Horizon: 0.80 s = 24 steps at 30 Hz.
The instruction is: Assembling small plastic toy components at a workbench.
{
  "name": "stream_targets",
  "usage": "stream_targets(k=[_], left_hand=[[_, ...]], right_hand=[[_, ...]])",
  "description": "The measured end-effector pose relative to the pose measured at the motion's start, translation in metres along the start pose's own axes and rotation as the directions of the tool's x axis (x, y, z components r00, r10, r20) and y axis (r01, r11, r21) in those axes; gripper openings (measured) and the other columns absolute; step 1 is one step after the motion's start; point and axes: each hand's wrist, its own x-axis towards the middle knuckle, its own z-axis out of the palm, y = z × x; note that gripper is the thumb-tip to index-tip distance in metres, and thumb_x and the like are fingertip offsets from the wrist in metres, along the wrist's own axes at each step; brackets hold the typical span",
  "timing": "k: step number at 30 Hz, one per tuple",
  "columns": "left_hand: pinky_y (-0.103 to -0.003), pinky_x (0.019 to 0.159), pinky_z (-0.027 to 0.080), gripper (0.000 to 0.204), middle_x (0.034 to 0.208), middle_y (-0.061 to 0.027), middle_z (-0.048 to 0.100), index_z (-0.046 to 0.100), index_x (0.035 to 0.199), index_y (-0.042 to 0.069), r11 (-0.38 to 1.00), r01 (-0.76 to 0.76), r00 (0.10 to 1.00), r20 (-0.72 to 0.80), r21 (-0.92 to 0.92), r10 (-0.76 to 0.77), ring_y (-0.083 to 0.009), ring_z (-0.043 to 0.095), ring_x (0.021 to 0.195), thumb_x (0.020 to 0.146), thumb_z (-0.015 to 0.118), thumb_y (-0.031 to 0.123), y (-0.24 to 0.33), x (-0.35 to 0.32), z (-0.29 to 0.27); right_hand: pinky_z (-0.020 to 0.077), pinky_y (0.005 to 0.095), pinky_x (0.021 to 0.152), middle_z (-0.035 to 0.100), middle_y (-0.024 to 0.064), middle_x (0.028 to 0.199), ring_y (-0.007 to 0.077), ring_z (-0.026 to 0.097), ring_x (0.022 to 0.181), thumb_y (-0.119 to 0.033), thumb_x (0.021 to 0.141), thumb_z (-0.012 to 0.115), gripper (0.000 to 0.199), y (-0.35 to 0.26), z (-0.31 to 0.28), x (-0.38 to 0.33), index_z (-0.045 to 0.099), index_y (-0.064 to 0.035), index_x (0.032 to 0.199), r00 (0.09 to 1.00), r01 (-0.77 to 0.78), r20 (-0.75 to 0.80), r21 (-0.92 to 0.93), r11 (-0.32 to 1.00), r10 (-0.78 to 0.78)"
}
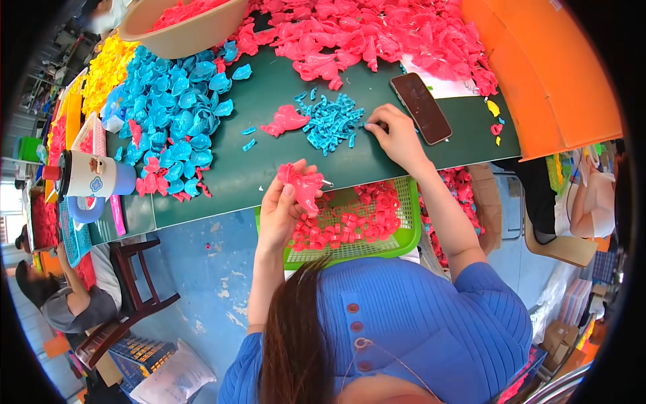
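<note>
My left hand (pixel 277 210) is closed around a pink plastic toy part (pixel 305 188), held just over the table's front edge. A short metal pin juts from the part's right side. My right hand (pixel 396 135) is at the right edge of a heap of small blue plastic pieces (pixel 331 122). Its thumb and forefinger pinch one small blue piece (pixel 365 125), mostly hidden by the fingertips. Left of that heap lies another pink toy part (pixel 285 120), touching the small pieces. A few loose blue bits lie farther left.
Blue shells (pixel 175 101) and pink parts (pixel 383 34) pile up on the green table (pixel 222 168). A phone (pixel 421 108) lies beyond my right hand. A cup (pixel 94 176) stands at the left edge. The green basket (pixel 412 229) below holds pink rings. An orange panel (pixel 545 67) borders the right.
</note>
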Motion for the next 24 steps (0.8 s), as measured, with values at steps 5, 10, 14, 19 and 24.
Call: stream_targets(k=[5,10,14,19,24], left_hand=[[-0.032,0.084,0.05,0.046,0.126,-0.0214,0.046,0.034,0.131,-0.003,0.996,-0.072,0.991,-0.107,0.059,0.078,-0.0239,0.056,0.105,0.094,0.043,0.023,0.001,0.002,0.004],[-0.031,0.085,0.05,0.046,0.126,-0.0214,0.046,0.035,0.13,-0.003,0.993,-0.108,0.988,-0.104,0.039,0.111,-0.0236,0.054,0.109,0.094,0.044,0.024,0.0,0.011,0.012],[-0.03,0.082,0.051,0.046,0.126,-0.0212,0.047,0.036,0.13,-0.003,0.989,-0.148,0.982,-0.115,0.028,0.151,-0.0229,0.055,0.107,0.094,0.044,0.025,0.001,0.013,0.019],[-0.032,0.079,0.053,0.043,0.125,-0.0183,0.048,0.039,0.128,0.0,0.989,-0.145,0.981,-0.126,0.01,0.145,-0.022,0.055,0.106,0.093,0.046,0.023,-0.001,0.012,0.016],[-0.033,0.081,0.052,0.042,0.127,-0.0189,0.047,0.039,0.128,0.0,0.988,-0.144,0.974,-0.167,0.053,0.151,-0.022,0.056,0.105,0.094,0.045,0.024,-0.003,0.011,0.019]], right_hand=[[0.0416,0.0211,0.058,0.059,0.0025,0.076,0.0071,0.051,0.065,-0.007,0.081,0.063,0.011,-0.006,-0.016,0.0,0.057,-0.0006,0.088,0.911,-0.411,0.157,0.433,0.803,0.381],[0.0423,0.0188,0.06,0.059,0.0052,0.085,0.0061,0.053,0.07,-0.007,0.086,0.056,0.015,-0.028,-0.018,-0.002,0.058,0.0011,0.098,0.855,-0.508,0.373,0.742,0.437,0.361],[0.043,0.0206,0.061,0.059,0.0067,0.085,0.0083,0.053,0.069,-0.009,0.087,0.055,0.016,-0.042,-0.016,-0.002,0.058,0.001,0.1,0.826,-0.552,0.465,0.783,0.286,0.319],[0.0438,0.022,0.061,0.059,0.0073,0.084,0.0096,0.053,0.069,-0.009,0.085,0.06,0.014,-0.048,-0.009,-0.004,0.058,-0.0004,0.096,0.839,-0.527,0.445,0.81,0.258,0.313],[0.0416,0.0208,0.051,0.055,0.0038,0.07,0.0119,0.054,0.059,-0.008,0.084,0.06,0.01,-0.041,-0.008,-0.005,0.053,-0.0014,0.089,0.858,-0.51,0.462,0.819,0.265,0.224]])
